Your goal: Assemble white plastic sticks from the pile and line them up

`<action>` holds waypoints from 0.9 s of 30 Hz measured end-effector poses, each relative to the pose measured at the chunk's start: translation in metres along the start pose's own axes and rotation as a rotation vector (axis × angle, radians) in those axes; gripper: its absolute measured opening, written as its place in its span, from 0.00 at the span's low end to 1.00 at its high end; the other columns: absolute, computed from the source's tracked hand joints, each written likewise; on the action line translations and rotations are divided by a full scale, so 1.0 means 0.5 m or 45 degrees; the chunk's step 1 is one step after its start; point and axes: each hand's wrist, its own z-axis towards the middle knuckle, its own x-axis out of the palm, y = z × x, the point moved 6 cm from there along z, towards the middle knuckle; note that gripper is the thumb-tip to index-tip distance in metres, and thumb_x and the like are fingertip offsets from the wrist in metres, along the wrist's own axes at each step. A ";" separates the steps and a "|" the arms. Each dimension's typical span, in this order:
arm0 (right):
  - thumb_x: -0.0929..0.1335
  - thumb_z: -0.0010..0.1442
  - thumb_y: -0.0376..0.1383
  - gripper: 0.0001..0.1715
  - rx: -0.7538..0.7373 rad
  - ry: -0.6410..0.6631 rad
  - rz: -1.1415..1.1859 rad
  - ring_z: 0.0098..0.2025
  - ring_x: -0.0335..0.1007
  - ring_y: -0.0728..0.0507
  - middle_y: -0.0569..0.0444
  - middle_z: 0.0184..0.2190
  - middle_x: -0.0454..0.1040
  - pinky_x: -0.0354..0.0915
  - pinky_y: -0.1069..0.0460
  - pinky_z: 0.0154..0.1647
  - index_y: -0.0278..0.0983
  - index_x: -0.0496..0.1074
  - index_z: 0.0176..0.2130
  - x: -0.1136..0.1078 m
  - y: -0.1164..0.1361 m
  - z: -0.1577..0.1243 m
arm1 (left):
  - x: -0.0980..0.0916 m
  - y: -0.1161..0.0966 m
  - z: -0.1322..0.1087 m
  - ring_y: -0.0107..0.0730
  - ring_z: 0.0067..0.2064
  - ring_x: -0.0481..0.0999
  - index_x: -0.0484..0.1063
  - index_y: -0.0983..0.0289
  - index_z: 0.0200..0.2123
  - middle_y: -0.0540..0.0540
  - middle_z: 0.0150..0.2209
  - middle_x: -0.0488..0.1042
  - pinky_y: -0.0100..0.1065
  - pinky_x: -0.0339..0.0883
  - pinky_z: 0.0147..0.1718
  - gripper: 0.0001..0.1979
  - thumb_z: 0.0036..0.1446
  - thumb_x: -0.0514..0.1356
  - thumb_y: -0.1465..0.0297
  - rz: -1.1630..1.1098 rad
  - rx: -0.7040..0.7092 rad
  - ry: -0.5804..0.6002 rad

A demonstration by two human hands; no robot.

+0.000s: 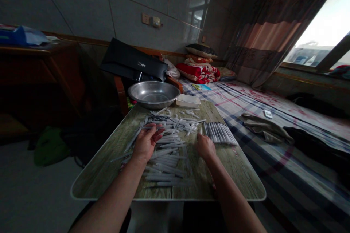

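On the small table, my left hand [146,142] is pinched on a thin, pale pen part at its fingertips, above a spread of loose pieces. My right hand [205,146] is closed, with a small whitish piece [201,131] poking up by its fingers; its kind is too small to make out. Many translucent white pen barrels [166,169] lie between the hands and toward me. Beyond them is a heap of thin white and dark pieces [175,122]. Right of my right hand, slim pens with dark ends lie side by side in a neat row [220,133].
A metal basin [154,94] and a white plastic tray [188,101] stand at the table's [109,182] far edge. A bed with a checked sheet [232,105] adjoins on the right. Behind the basin, a black monitor-like panel [133,60] leans on a wooden chair. A desk [35,62] stands left.
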 end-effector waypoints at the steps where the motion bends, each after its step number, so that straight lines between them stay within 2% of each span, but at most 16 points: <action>1: 0.60 0.57 0.30 0.16 0.000 -0.047 0.035 0.37 0.73 0.41 0.43 0.37 0.76 0.57 0.52 0.32 0.38 0.73 0.42 -0.008 0.001 0.000 | -0.001 0.000 0.000 0.35 0.34 0.81 0.70 0.64 0.34 0.52 0.36 0.80 0.25 0.72 0.24 0.13 0.44 0.69 0.72 -0.002 -0.004 0.000; 4: 0.63 0.54 0.30 0.15 -0.059 -0.152 0.173 0.36 0.72 0.42 0.46 0.35 0.76 0.56 0.53 0.33 0.37 0.73 0.41 -0.029 0.021 0.008 | -0.002 0.002 -0.001 0.35 0.35 0.81 0.70 0.64 0.34 0.52 0.36 0.80 0.25 0.72 0.24 0.13 0.44 0.69 0.72 0.000 -0.010 0.004; 8: 0.63 0.53 0.30 0.14 -0.172 -0.155 0.351 0.33 0.70 0.44 0.50 0.30 0.76 0.55 0.53 0.33 0.37 0.72 0.39 -0.033 0.071 0.042 | -0.002 0.003 -0.001 0.35 0.35 0.81 0.70 0.64 0.34 0.52 0.36 0.80 0.24 0.72 0.24 0.14 0.44 0.69 0.72 -0.003 -0.013 -0.002; 12: 0.63 0.54 0.30 0.13 -0.203 -0.251 0.521 0.34 0.69 0.44 0.50 0.30 0.76 0.57 0.54 0.34 0.36 0.73 0.38 -0.020 0.100 0.082 | 0.001 0.004 -0.002 0.36 0.35 0.81 0.70 0.64 0.35 0.53 0.36 0.80 0.25 0.72 0.24 0.15 0.44 0.69 0.72 -0.001 -0.017 0.008; 16: 0.61 0.59 0.33 0.13 -0.366 -0.255 0.710 0.38 0.70 0.44 0.50 0.36 0.76 0.60 0.54 0.39 0.36 0.73 0.41 0.007 0.102 0.090 | -0.002 0.008 -0.001 0.36 0.35 0.81 0.70 0.64 0.35 0.53 0.37 0.80 0.25 0.72 0.25 0.14 0.44 0.69 0.72 0.004 -0.036 0.004; 19: 0.60 0.58 0.27 0.18 -0.337 -0.276 0.489 0.43 0.67 0.44 0.48 0.41 0.74 0.60 0.53 0.42 0.37 0.74 0.42 0.019 0.079 0.080 | -0.004 0.007 -0.001 0.36 0.35 0.81 0.69 0.63 0.35 0.53 0.37 0.80 0.25 0.72 0.25 0.14 0.45 0.69 0.72 0.014 -0.034 0.008; 22: 0.60 0.57 0.26 0.22 -0.281 -0.232 0.220 0.46 0.65 0.42 0.48 0.45 0.70 0.58 0.53 0.40 0.41 0.75 0.45 0.029 0.062 0.072 | -0.003 0.006 -0.002 0.35 0.36 0.81 0.69 0.63 0.35 0.53 0.37 0.80 0.25 0.72 0.25 0.13 0.46 0.68 0.72 0.023 -0.036 0.003; 27: 0.62 0.58 0.29 0.19 -0.289 -0.159 0.156 0.46 0.63 0.42 0.50 0.45 0.68 0.57 0.53 0.38 0.44 0.76 0.44 0.042 0.060 0.074 | -0.001 0.009 -0.004 0.35 0.35 0.81 0.69 0.63 0.35 0.53 0.36 0.80 0.25 0.72 0.24 0.14 0.45 0.68 0.72 0.007 -0.063 -0.029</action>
